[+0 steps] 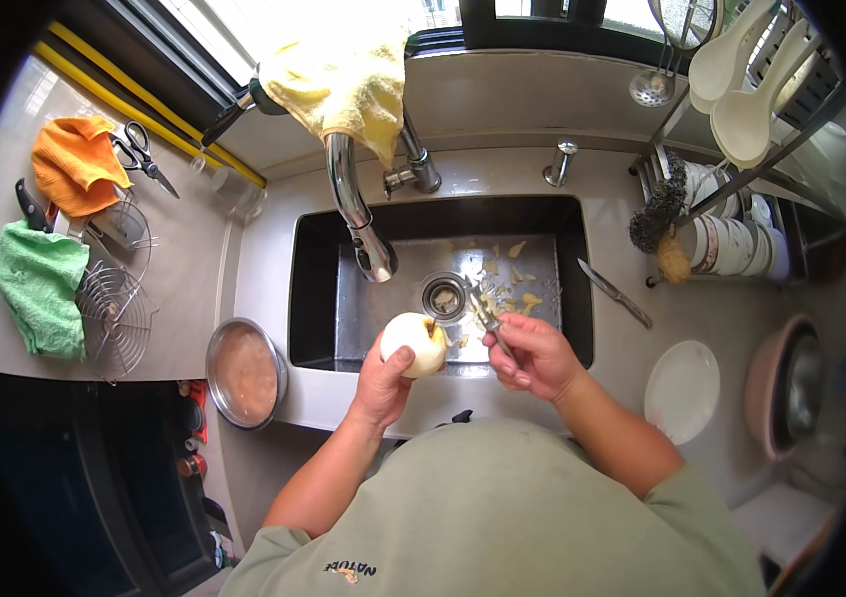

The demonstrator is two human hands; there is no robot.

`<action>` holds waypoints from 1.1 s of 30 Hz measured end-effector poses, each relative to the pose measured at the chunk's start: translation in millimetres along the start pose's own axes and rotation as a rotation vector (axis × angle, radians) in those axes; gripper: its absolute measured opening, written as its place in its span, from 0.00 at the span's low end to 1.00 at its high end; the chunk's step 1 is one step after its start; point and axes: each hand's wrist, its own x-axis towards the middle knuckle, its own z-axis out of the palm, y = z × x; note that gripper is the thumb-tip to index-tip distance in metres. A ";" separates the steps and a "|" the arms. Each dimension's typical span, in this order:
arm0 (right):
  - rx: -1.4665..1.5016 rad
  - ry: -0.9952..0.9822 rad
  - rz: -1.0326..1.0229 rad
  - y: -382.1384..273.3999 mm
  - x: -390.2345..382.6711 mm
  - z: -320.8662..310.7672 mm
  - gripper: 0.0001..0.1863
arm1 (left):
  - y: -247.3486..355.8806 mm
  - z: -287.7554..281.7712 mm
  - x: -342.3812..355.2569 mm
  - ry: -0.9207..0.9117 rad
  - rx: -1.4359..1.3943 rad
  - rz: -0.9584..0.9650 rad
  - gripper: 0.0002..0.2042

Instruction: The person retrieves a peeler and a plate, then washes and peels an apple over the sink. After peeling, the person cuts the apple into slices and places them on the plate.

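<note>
Over the front of the sink, my left hand (383, 383) grips a pale, mostly peeled round fruit (411, 347), apparently a pear, with a stem and some yellow skin left around it. Just to its right, my right hand (532, 358) is closed on a metal peeler (487, 314), which is held apart from the fruit. Peel scraps (531, 299) lie on the bottom of the dark-rimmed sink (570, 259) beneath, around the drain. The curved faucet (348, 194) hangs above, with a yellow cloth (338, 75) draped over it.
A knife (622, 298) lies right of the sink, near a white plate (681, 391) and nested basins (769, 378). A dish rack (731, 239) stands behind them. On the left are a steel bowl (244, 371), orange cloth (75, 162), green cloth (37, 284), scissors (144, 159) and wire racks (112, 323).
</note>
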 end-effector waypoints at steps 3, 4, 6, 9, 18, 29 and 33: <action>-0.763 0.350 -0.545 21.8 20.5 -0.1 0.09 | -3.6 -4.1 -1.1 0.010 -0.083 -0.041 0.43; -0.629 0.321 -0.375 22.3 17.7 -1.2 0.09 | -4.0 -6.4 -1.5 -0.009 -0.100 -0.066 0.43; -0.355 0.258 -0.040 14.7 9.5 11.5 0.10 | -4.3 -5.7 -1.9 -0.030 -0.119 -0.095 0.43; -0.331 0.171 -0.117 20.9 15.3 28.2 0.13 | -5.7 8.0 -2.5 0.007 -0.113 -0.089 0.42; -0.437 0.407 -0.135 14.9 15.1 2.8 0.16 | 10.3 15.3 -6.9 -0.051 -0.390 -0.237 0.45; -0.138 -0.009 0.017 -5.9 18.9 -0.9 0.26 | 36.6 28.3 -1.8 -0.188 0.332 -0.577 0.51; 0.105 0.013 0.171 -2.1 15.6 0.1 0.23 | 20.3 -6.9 3.2 0.019 0.916 -0.210 0.37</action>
